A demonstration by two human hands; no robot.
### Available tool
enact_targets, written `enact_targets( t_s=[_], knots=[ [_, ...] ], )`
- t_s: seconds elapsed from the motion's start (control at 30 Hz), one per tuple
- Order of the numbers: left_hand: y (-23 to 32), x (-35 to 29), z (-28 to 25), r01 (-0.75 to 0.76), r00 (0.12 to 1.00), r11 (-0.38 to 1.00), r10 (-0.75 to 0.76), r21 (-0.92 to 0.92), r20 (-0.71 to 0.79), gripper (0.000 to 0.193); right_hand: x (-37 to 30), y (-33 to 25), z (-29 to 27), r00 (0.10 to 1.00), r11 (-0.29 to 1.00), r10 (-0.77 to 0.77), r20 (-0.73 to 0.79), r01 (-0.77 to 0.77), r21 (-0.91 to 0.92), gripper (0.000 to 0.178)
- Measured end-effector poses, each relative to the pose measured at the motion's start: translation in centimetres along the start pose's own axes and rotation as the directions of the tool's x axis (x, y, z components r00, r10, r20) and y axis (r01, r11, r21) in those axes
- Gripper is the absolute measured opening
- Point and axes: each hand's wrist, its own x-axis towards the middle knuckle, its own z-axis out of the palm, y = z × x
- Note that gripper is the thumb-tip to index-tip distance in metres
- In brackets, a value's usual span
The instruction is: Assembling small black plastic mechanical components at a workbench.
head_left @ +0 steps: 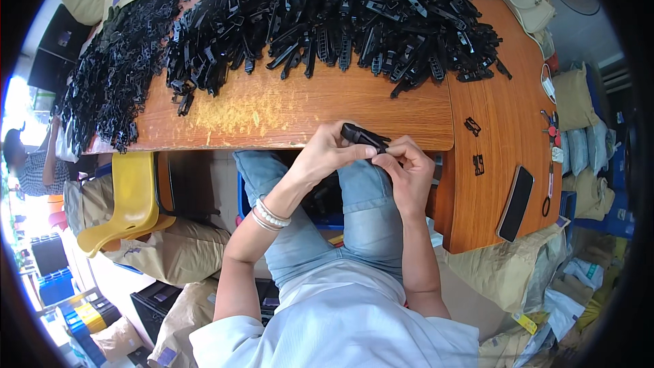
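Observation:
Between my hands, just off the table's front edge, is a long black plastic part (364, 138), tilted down to the right. My left hand (325, 153) is closed round its upper left end, thumb lying along it. The fingers of my right hand (409, 172) pinch at its lower right end; whether a second small piece sits between those fingertips is hidden. A big heap of similar long black plastic parts (344, 20) covers the far side of the table. Smaller black clip-like pieces (112, 82) are heaped at the left.
Two small black pieces, one a clip (472, 126), lie on the wooden table (501, 105) at right. Near them are a phone (516, 203), scissors (546, 204) and red-handled pliers (552, 129). A yellow chair (133, 197) stands at left. Sacks (507, 266) lie around. Another person (34, 157) is far left.

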Motion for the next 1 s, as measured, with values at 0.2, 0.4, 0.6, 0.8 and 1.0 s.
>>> enact_targets(
  t_s=[0.2,0.4,0.6,0.8,1.0],
  knots=[
    [-0.5,-0.8,-0.5,-0.067,0.995,0.979,0.078,-0.192,0.054,0.013,0.1,-1.2,0.4,0.962,0.929,0.260,0.078,-0.271,0.250,0.020],
    [-1.3,-1.1,-0.8,-0.014,0.992,0.923,0.061,-0.385,0.110,0.012,-0.1,-2.0,0.5,0.964,0.935,0.160,0.211,-0.217,0.281,0.027],
    [-0.9,-0.9,-0.8,0.008,0.985,0.920,0.061,-0.393,0.164,0.013,-0.3,-2.0,0.7,0.976,0.944,0.131,0.171,-0.176,0.280,0.025],
    [0.4,-1.2,-0.6,-0.055,0.993,0.990,0.067,-0.131,0.093,0.015,-0.1,-1.2,0.0,0.950,0.916,0.236,0.205,-0.288,0.280,0.023],
    [2.0,-2.1,-0.8,-0.151,0.980,0.988,0.152,-0.014,0.129,0.018,-0.8,-1.9,0.4,0.963,0.925,0.161,0.216,-0.224,0.308,0.023]
  ],
)
